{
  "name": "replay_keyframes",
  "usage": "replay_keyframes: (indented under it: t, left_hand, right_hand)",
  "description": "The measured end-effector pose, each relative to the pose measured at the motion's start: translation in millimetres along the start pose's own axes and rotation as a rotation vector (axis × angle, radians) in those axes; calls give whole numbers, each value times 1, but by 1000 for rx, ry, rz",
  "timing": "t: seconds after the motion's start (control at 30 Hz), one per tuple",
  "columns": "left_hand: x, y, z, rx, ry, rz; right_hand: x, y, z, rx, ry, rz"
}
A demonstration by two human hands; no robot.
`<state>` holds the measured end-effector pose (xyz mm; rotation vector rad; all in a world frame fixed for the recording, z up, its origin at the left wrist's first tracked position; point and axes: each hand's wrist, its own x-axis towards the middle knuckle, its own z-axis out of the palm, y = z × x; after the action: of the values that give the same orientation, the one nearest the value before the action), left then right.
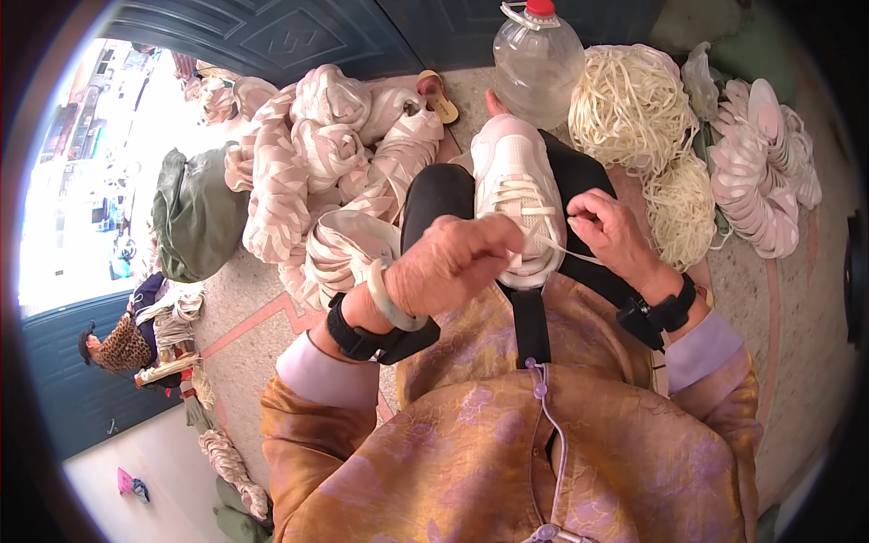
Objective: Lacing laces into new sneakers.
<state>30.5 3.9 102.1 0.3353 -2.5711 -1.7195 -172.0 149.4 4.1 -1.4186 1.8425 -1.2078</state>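
Observation:
A white sneaker (pixel 512 169) rests between my knees, toe pointing away from me, with cream laces (pixel 525 201) crossing its tongue. My left hand (pixel 466 262) is closed at the left of the shoe's opening, and a small pale lace end shows by its fingertips. From the eyelets a loose length of shoelace (pixel 572 252) stretches right to my right hand (pixel 611 233), whose fingers are curled in around it. The left fingers partly cover the lower lacing. Below the shoe's heel lies a black strap (pixel 530 328).
Bundles of pinkish-white shoe parts (pixel 312 163) lie at left beside a green sack (pixel 192 213). Heaps of cream laces (pixel 627 107) and another shoe-part bundle (pixel 760 172) sit at right. A large clear bottle (pixel 538 72) stands ahead, near a sandal (pixel 438 98). Another person (pixel 125 344) is far left.

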Motion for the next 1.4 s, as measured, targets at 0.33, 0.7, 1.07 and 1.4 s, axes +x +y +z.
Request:
replay_keyframes:
  t: [0.33, 0.7, 1.07, 1.4]
  left_hand:
    - [10, 52, 36, 143, -169, 338]
    - [-16, 46, 4, -13, 31, 119]
    - [-66, -13, -37, -372, 308, -377]
    - [-105, -80, -45, 228, 355, -387]
  right_hand:
    - [31, -47, 32, -651, -379, -143]
    - [47, -41, 37, -337, -183, -163]
    - [62, -40, -31, 1095, -86, 374]
    - [-60, -7, -102, 242, -157, 432]
